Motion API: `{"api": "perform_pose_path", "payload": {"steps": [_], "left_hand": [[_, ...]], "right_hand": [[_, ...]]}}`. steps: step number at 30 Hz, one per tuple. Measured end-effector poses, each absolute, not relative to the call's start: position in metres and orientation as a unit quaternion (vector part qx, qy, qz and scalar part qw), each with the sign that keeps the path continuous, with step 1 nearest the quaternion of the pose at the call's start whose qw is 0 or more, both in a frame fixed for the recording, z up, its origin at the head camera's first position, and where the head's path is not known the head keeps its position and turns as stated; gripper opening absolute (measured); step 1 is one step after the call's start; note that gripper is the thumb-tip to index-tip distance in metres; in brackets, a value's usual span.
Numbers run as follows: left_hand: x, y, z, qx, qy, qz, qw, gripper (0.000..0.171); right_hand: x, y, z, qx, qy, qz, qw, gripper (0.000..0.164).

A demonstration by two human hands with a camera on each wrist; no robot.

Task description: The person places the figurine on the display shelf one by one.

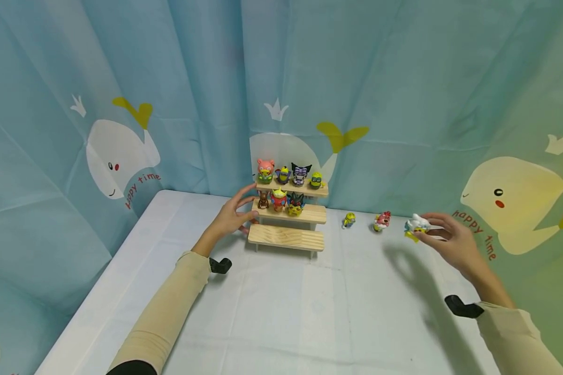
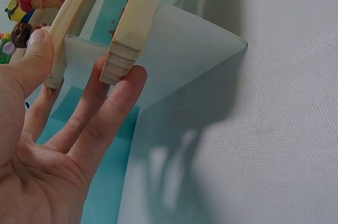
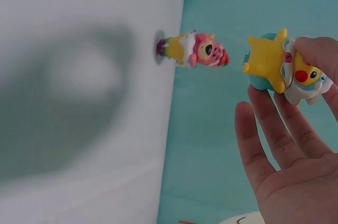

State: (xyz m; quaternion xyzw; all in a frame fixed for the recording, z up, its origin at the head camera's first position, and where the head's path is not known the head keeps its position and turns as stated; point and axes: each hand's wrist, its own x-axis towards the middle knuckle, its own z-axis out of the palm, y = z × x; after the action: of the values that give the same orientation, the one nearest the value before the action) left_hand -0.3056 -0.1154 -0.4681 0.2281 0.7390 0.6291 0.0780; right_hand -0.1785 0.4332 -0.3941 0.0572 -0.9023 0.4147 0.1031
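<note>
A three-tier wooden display stand [image 1: 286, 237] with clear supports stands at the back of the table. My left hand [image 1: 227, 216] holds its left end; in the left wrist view the thumb lies on one plank [image 2: 79, 18] and two fingers touch the end of the plank below [image 2: 134, 23]. Off to the right, my right hand [image 1: 457, 245] pinches a yellow figurine with a white hood [image 3: 266, 63] between thumb and fingers, above the table. Nearest to it on the table stands a pink-hooded figurine [image 1: 382, 222]. Left of that is a small yellow-and-blue figurine [image 1: 349, 220].
Several figurines, including a pink one [image 1: 265, 172], stand on the top tier. The middle tier bears a brown figurine [image 1: 263, 200], a red one [image 1: 279, 200] and a dark-eared yellow one [image 1: 296, 204]. A blue curtain [image 1: 206, 73] hangs behind the white table [image 1: 286, 312].
</note>
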Motion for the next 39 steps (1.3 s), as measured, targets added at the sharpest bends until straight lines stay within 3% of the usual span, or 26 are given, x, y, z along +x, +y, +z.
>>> {"api": "perform_pose_path", "payload": {"steps": [23, 39], "left_hand": [[-0.307, -0.116, -0.470, 0.228, 0.734, 0.635, 0.082, 0.076], [-0.307, -0.117, -0.471, 0.232, 0.735, 0.633, 0.079, 0.077]], "right_hand": [[-0.197, 0.352, -0.368, 0.135, -0.880, 0.438, 0.123, 0.046], [-0.213, 0.301, -0.368, 0.177, -0.877, 0.433, 0.107, 0.046]]}}
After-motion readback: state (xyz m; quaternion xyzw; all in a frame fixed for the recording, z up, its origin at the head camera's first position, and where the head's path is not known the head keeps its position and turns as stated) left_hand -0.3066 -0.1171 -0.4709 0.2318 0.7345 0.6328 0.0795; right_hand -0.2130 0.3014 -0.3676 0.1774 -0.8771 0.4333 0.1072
